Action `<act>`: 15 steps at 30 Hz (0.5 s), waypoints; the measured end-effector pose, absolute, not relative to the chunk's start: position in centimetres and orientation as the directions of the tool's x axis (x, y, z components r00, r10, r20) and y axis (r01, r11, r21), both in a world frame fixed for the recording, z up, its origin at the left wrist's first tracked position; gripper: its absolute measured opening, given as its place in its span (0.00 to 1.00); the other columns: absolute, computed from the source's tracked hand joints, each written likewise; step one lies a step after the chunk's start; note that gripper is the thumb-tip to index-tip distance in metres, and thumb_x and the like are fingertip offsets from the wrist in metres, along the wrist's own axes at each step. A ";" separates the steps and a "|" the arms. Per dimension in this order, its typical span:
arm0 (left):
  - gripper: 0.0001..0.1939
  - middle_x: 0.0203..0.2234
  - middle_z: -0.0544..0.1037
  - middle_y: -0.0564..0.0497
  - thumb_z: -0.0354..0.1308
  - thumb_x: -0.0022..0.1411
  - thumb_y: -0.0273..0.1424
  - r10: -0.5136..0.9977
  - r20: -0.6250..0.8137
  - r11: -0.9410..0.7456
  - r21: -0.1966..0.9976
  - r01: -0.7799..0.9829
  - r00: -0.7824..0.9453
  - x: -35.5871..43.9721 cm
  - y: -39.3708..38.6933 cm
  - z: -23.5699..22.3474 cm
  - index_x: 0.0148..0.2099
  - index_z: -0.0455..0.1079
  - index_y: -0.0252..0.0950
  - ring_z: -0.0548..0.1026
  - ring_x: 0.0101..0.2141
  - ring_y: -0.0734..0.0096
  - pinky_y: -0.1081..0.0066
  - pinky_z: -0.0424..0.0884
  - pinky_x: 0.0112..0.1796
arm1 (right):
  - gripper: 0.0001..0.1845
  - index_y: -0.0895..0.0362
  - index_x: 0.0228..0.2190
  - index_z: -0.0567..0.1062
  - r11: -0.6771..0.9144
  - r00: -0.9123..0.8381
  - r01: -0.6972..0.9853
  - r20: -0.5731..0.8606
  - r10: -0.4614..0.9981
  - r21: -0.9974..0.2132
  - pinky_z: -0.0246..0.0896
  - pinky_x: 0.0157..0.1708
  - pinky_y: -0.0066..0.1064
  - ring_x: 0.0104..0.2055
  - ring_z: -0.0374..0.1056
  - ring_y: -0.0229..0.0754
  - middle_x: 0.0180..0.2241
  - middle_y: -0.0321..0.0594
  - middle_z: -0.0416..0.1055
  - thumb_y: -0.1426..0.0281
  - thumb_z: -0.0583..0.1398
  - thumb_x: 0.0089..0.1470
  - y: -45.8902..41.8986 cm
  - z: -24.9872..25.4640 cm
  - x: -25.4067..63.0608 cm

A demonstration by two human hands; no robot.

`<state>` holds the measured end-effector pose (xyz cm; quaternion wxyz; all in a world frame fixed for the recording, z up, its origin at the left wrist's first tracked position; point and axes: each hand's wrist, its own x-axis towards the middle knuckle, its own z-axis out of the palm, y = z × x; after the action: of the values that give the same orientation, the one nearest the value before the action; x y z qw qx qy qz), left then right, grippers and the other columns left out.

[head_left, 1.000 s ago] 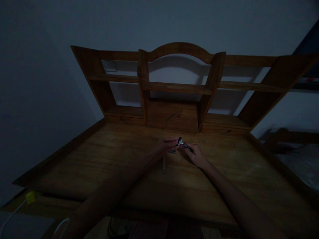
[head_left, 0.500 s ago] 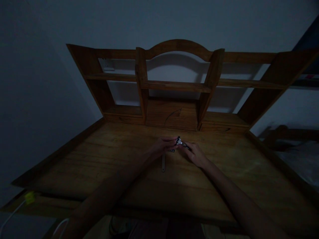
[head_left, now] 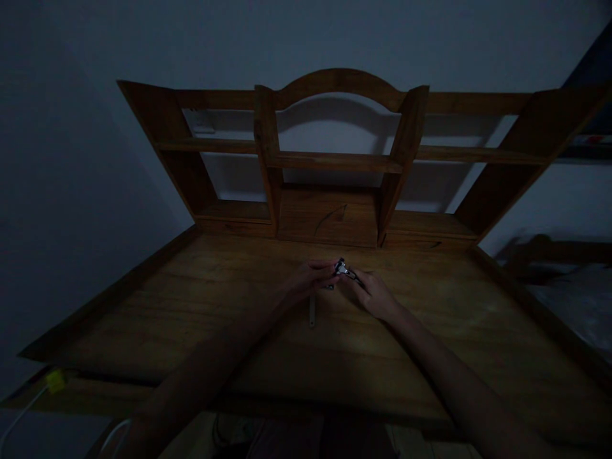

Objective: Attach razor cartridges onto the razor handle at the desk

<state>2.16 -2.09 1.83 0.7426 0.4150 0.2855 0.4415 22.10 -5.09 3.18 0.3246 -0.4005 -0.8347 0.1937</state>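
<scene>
In the head view, my right hand [head_left: 373, 294] is closed around the handle of a razor [head_left: 342, 269], a small silver and black tool with a wide head. The fingers of my left hand [head_left: 313, 278] pinch the razor's head from the left. Both hands are just above the wooden desk top. Beneath my left hand lies a slim pale strip [head_left: 312, 312] with a small hole at its near end; its far end is hidden by the hand. A small dark piece [head_left: 329, 287] shows just below my left fingertips, too dim to name.
A wooden shelf unit [head_left: 335, 162] stands along the back of the desk [head_left: 229, 280], with low drawers at its foot. Raised wooden edges border the desk's sides. At the front left are a yellow tag [head_left: 55, 381] and a white cable [head_left: 23, 414]. The room is dim.
The view has shifted slightly. Both hands keep their hold on the razor, with hardly any movement between them.
</scene>
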 end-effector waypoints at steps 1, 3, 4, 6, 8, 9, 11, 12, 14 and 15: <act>0.18 0.45 0.77 0.45 0.69 0.48 0.29 0.892 -0.053 0.264 0.867 -0.423 0.449 2.2 -2.1 1.9 0.44 0.76 0.34 0.76 0.43 0.66 0.64 0.67 0.51 | 0.16 0.57 0.39 0.71 0.606 -0.467 0.532 0.393 0.792 -0.591 0.58 0.32 0.29 0.32 0.70 0.43 0.31 0.41 0.74 0.60 0.49 0.62 -5.1 3.2 22.1; 0.18 0.44 0.78 0.45 0.69 0.48 0.29 0.891 -0.046 0.261 0.867 -0.425 0.452 2.2 -2.2 2.0 0.43 0.76 0.34 0.76 0.43 0.66 0.65 0.67 0.51 | 0.15 0.57 0.38 0.71 0.609 -0.464 0.518 0.401 0.790 -0.601 0.58 0.33 0.29 0.32 0.70 0.43 0.32 0.41 0.74 0.61 0.49 0.63 -5.2 3.3 22.0; 0.17 0.43 0.78 0.45 0.69 0.48 0.29 0.891 -0.044 0.258 0.869 -0.423 0.452 2.2 -2.2 2.1 0.43 0.76 0.34 0.76 0.43 0.65 0.65 0.66 0.51 | 0.15 0.57 0.37 0.70 0.607 -0.462 0.519 0.400 0.792 -0.601 0.58 0.33 0.29 0.32 0.70 0.43 0.32 0.41 0.74 0.61 0.49 0.63 -5.2 3.3 21.9; 0.17 0.42 0.78 0.45 0.69 0.48 0.30 0.891 -0.040 0.251 0.874 -0.416 0.453 2.2 -2.2 2.2 0.42 0.76 0.33 0.76 0.44 0.65 0.65 0.66 0.51 | 0.15 0.57 0.36 0.70 0.603 -0.458 0.538 0.396 0.796 -0.588 0.58 0.34 0.30 0.32 0.71 0.43 0.31 0.41 0.74 0.60 0.49 0.63 -5.2 3.4 21.9; 0.17 0.41 0.78 0.45 0.69 0.47 0.30 0.892 -0.028 0.238 0.878 -0.416 0.451 2.2 -2.2 2.2 0.42 0.76 0.33 0.76 0.43 0.65 0.66 0.66 0.51 | 0.16 0.57 0.36 0.70 0.597 -0.453 0.567 0.390 0.802 -0.568 0.59 0.34 0.30 0.33 0.71 0.44 0.31 0.42 0.74 0.60 0.49 0.63 -5.2 3.4 21.9; 0.17 0.41 0.78 0.45 0.69 0.47 0.30 0.893 -0.022 0.232 0.879 -0.417 0.450 2.2 -2.2 2.2 0.42 0.76 0.33 0.76 0.43 0.66 0.66 0.66 0.51 | 0.16 0.57 0.37 0.70 0.594 -0.450 0.578 0.388 0.804 -0.559 0.59 0.34 0.30 0.34 0.71 0.45 0.32 0.43 0.74 0.60 0.48 0.63 -5.2 3.4 21.9; 0.17 0.41 0.78 0.46 0.70 0.47 0.30 0.896 -0.020 0.227 0.880 -0.418 0.443 2.2 -2.1 2.2 0.42 0.77 0.33 0.76 0.41 0.68 0.66 0.66 0.50 | 0.15 0.57 0.39 0.69 0.591 -0.450 0.593 0.383 0.807 -0.547 0.59 0.34 0.30 0.35 0.71 0.45 0.33 0.44 0.75 0.60 0.48 0.63 -5.2 3.3 21.9; 0.17 0.41 0.79 0.46 0.70 0.46 0.30 0.898 -0.025 0.229 0.879 -0.419 0.439 2.2 -2.1 2.3 0.41 0.77 0.33 0.77 0.41 0.68 0.67 0.67 0.50 | 0.15 0.57 0.40 0.69 0.591 -0.452 0.599 0.381 0.807 -0.541 0.59 0.34 0.30 0.35 0.71 0.45 0.33 0.44 0.75 0.61 0.48 0.63 -5.2 3.3 21.9; 0.18 0.41 0.79 0.46 0.70 0.45 0.29 0.897 -0.034 0.237 0.878 -0.415 0.441 2.1 -2.2 2.5 0.42 0.77 0.33 0.77 0.40 0.68 0.66 0.68 0.49 | 0.14 0.57 0.40 0.69 0.592 -0.458 0.614 0.375 0.806 -0.523 0.58 0.33 0.30 0.34 0.71 0.45 0.33 0.44 0.75 0.62 0.48 0.63 -5.3 3.2 21.9; 0.19 0.41 0.79 0.45 0.71 0.45 0.29 0.895 -0.034 0.237 0.881 -0.410 0.445 2.0 -2.2 2.7 0.42 0.77 0.33 0.77 0.39 0.68 0.66 0.68 0.49 | 0.14 0.57 0.39 0.68 0.591 -0.457 0.624 0.375 0.806 -0.510 0.58 0.33 0.30 0.33 0.71 0.45 0.32 0.44 0.75 0.62 0.48 0.63 -5.3 3.2 21.9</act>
<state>2.03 -2.22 2.67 0.7340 0.4289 0.2827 0.4443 21.91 -5.27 3.20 0.3001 -0.4259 -0.8400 0.1517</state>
